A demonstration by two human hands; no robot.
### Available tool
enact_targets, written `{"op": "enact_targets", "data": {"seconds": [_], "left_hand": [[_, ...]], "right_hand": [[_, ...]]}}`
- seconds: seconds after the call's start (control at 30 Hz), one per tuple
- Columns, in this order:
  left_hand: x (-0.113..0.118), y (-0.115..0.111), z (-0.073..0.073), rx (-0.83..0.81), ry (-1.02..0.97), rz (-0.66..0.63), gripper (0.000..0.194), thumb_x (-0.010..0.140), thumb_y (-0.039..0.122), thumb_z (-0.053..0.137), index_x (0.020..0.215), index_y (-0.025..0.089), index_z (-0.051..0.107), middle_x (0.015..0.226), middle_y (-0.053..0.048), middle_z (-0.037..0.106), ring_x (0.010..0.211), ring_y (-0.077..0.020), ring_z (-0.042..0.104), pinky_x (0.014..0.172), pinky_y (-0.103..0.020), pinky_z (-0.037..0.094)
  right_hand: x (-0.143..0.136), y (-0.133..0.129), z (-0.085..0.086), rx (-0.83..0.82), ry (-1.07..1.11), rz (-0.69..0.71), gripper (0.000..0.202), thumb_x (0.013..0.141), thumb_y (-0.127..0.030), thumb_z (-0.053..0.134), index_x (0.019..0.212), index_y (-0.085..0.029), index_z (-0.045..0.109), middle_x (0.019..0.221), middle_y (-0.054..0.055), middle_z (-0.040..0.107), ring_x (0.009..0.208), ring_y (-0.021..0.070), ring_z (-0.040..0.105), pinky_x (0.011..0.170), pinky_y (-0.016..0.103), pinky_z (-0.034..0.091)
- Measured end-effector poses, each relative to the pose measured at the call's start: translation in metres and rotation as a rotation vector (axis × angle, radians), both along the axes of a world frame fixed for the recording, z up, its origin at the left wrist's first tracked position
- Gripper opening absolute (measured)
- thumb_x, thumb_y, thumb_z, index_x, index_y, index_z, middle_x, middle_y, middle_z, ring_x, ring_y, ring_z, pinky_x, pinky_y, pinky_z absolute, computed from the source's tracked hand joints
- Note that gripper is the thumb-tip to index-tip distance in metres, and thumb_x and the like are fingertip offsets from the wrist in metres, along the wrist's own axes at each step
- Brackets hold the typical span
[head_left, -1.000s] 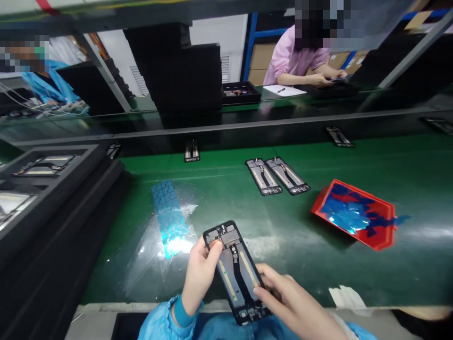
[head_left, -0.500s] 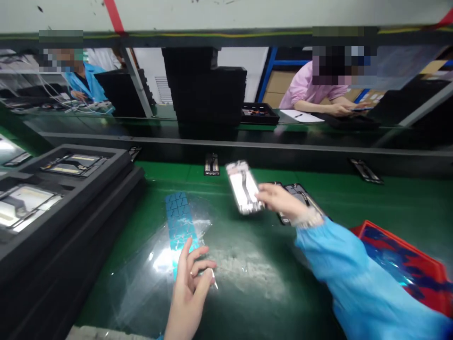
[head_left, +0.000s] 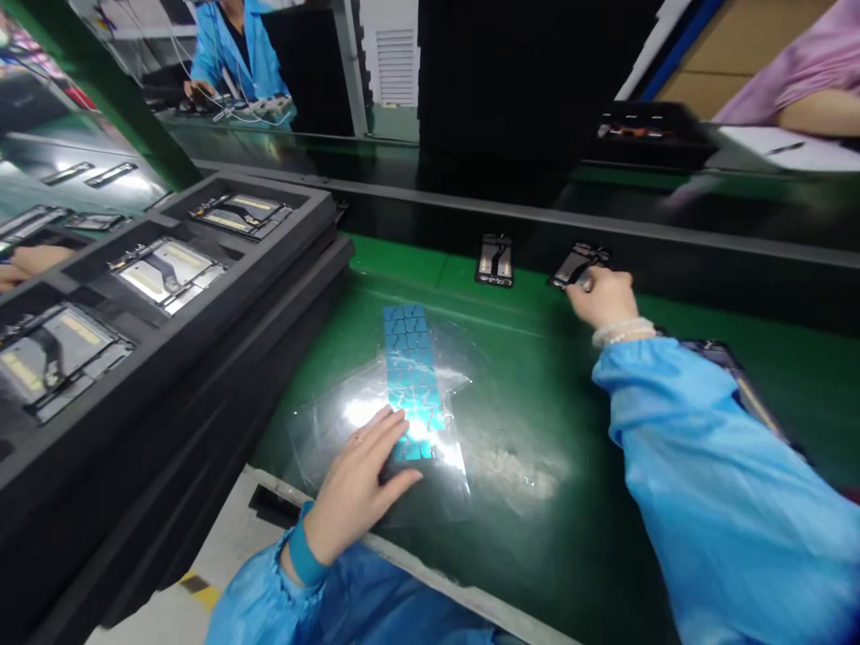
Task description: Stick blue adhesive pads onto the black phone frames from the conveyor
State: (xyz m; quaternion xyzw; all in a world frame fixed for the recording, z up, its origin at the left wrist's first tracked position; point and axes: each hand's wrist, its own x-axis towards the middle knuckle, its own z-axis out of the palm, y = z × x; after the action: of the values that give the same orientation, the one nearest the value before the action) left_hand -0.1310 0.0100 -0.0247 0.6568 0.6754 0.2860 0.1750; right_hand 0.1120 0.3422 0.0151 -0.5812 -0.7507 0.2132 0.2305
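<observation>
At the far side of the green work surface, my right hand (head_left: 606, 300) pinches the near edge of a phone screen assembly (head_left: 579, 262) with a dark ribbon cable on its back. The assembly is low over the surface or resting on it; I cannot tell which. A similar phone screen assembly (head_left: 495, 260) lies just left of it. My left hand (head_left: 366, 475) is open, fingers stretched over the lower left edge of a sheet of blue stickers (head_left: 408, 345). Clear plastic film (head_left: 322, 430) is spread around the sheet.
Stacked black foam trays (head_left: 302, 202) rise on the left, holding several screen assemblies. Another phone part (head_left: 716, 354) lies partly behind my right sleeve. A grey rail (head_left: 537, 213) runs along the back. Beyond it sit two people, and another person's hand (head_left: 37, 260) is at far left.
My right hand has carried the phone screen assembly away from me to the far side. My left hand has flattened over the sticker sheet. The view has turned left and down.
</observation>
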Motion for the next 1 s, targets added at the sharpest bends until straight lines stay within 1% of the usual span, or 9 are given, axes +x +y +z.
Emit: {"op": "enact_targets", "data": {"seconds": [0.07,0.13,0.17,0.23,0.33,0.47,0.63,0.8,1.0], "left_hand": [[0.009,0.008,-0.002,-0.041,0.080,-0.101,0.058,0.082,0.042,0.057,0.133,0.020,0.042,0.137,-0.010,0.048,0.131,-0.0267,0.037,0.105,-0.044,0.035],[0.016,0.015,-0.004,-0.065,0.159,-0.128,0.067,0.080,0.046,0.057,0.137,0.019,0.036,0.140,-0.011,0.045,0.133,-0.0288,0.033,0.105,-0.047,0.032],[0.018,0.017,-0.005,-0.072,0.194,-0.124,0.064,0.081,0.045,0.057,0.136,0.020,0.038,0.138,-0.011,0.047,0.132,-0.0294,0.034,0.104,-0.047,0.032],[0.020,0.021,-0.006,-0.081,0.245,-0.101,0.054,0.082,0.042,0.057,0.130,0.020,0.046,0.134,-0.010,0.052,0.129,-0.0300,0.039,0.101,-0.046,0.034],[0.020,0.024,-0.006,-0.078,0.257,-0.070,0.046,0.080,0.039,0.060,0.122,0.020,0.054,0.126,-0.008,0.058,0.123,-0.0299,0.044,0.096,-0.044,0.036],[0.021,0.027,-0.005,-0.063,0.218,-0.023,0.039,0.077,0.033,0.066,0.114,0.022,0.059,0.117,-0.006,0.063,0.117,-0.0286,0.048,0.093,-0.043,0.035],[0.024,0.027,-0.002,-0.039,0.198,-0.008,0.030,0.076,0.026,0.067,0.105,0.021,0.062,0.108,-0.006,0.065,0.108,-0.0256,0.053,0.087,-0.038,0.038],[0.025,0.028,-0.001,-0.024,0.174,0.001,0.016,0.078,0.025,0.066,0.092,0.019,0.066,0.093,-0.005,0.066,0.094,-0.0239,0.057,0.079,-0.036,0.039],[0.018,0.033,-0.002,-0.019,0.104,-0.008,0.011,0.078,0.028,0.065,0.084,0.020,0.068,0.092,-0.005,0.068,0.094,-0.0238,0.059,0.080,-0.037,0.040]], "right_hand": [[-0.010,-0.042,0.000,0.003,-0.053,0.060,0.029,0.091,-0.029,0.045,0.109,-0.011,0.058,0.105,0.009,0.060,0.098,0.0186,0.058,0.088,0.037,0.044],[-0.022,-0.094,-0.004,-0.050,-0.078,0.235,0.019,0.087,-0.025,0.052,0.095,-0.014,0.066,0.089,0.005,0.066,0.086,0.0158,0.062,0.083,0.030,0.046],[-0.029,-0.120,-0.007,-0.067,-0.083,0.363,0.016,0.086,-0.024,0.053,0.092,-0.018,0.067,0.088,0.002,0.067,0.084,0.0152,0.063,0.081,0.028,0.047],[-0.042,-0.164,-0.012,-0.008,-0.106,0.616,0.017,0.088,-0.022,0.049,0.092,-0.020,0.066,0.092,0.002,0.068,0.086,0.0167,0.063,0.080,0.030,0.048],[-0.059,-0.200,-0.015,0.101,-0.165,0.807,0.019,0.090,-0.019,0.046,0.097,-0.021,0.064,0.094,0.003,0.066,0.087,0.0162,0.062,0.076,0.028,0.049],[-0.074,-0.207,-0.014,0.167,-0.336,0.897,0.020,0.088,-0.017,0.048,0.100,-0.021,0.063,0.092,0.004,0.064,0.086,0.0161,0.061,0.072,0.026,0.048],[-0.084,-0.208,-0.014,0.175,-0.407,0.903,0.016,0.086,-0.016,0.049,0.091,-0.017,0.065,0.085,0.006,0.063,0.078,0.0181,0.061,0.067,0.027,0.047],[-0.084,-0.214,-0.013,0.144,-0.417,0.900,0.017,0.086,-0.017,0.048,0.090,-0.016,0.064,0.087,0.008,0.063,0.081,0.0193,0.061,0.070,0.027,0.047],[-0.091,-0.219,-0.011,0.038,-0.336,0.846,0.017,0.082,-0.011,0.049,0.081,-0.014,0.066,0.085,0.010,0.065,0.082,0.0206,0.061,0.072,0.028,0.045]]}}
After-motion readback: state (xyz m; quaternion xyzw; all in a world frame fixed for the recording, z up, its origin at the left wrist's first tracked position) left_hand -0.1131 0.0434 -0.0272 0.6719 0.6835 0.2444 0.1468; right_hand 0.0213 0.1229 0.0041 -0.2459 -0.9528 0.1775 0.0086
